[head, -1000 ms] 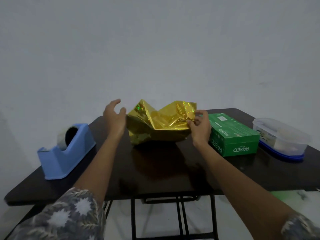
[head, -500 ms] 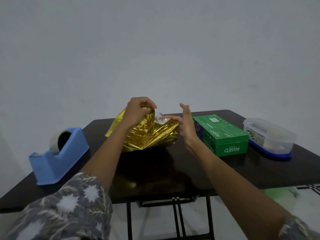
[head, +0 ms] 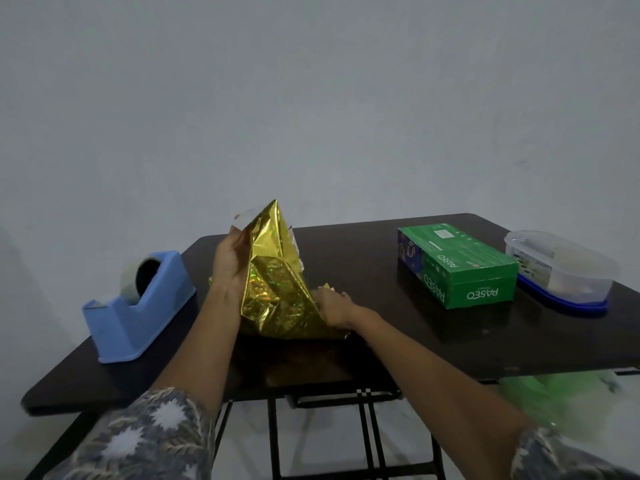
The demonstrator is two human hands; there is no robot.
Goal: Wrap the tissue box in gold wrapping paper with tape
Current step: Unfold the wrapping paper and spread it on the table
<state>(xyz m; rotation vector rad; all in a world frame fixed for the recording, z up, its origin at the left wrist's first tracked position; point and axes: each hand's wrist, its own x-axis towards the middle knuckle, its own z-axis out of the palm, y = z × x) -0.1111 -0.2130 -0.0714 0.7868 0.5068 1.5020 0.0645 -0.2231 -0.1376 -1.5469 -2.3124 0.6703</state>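
Note:
Crumpled gold wrapping paper [head: 277, 282] stands in a tall peak on the middle of the dark table [head: 398, 344]. My left hand [head: 230, 263] grips its upper left edge and lifts it. My right hand [head: 334, 306] holds the paper's lower right corner down near the tabletop. The green tissue box [head: 457, 266] lies bare on the table to the right, apart from the paper. A blue tape dispenser [head: 138, 306] with a roll of clear tape sits at the left.
A clear plastic container [head: 561, 268] with a blue lid under it stands at the far right, close behind the tissue box. A plain grey wall rises behind the table. The table's black metal legs show below its front edge.
My left hand has raised the gold paper's edge into a tall peak. My right hand dropped from the paper's top to its lower right corner. The camera view shifted left.

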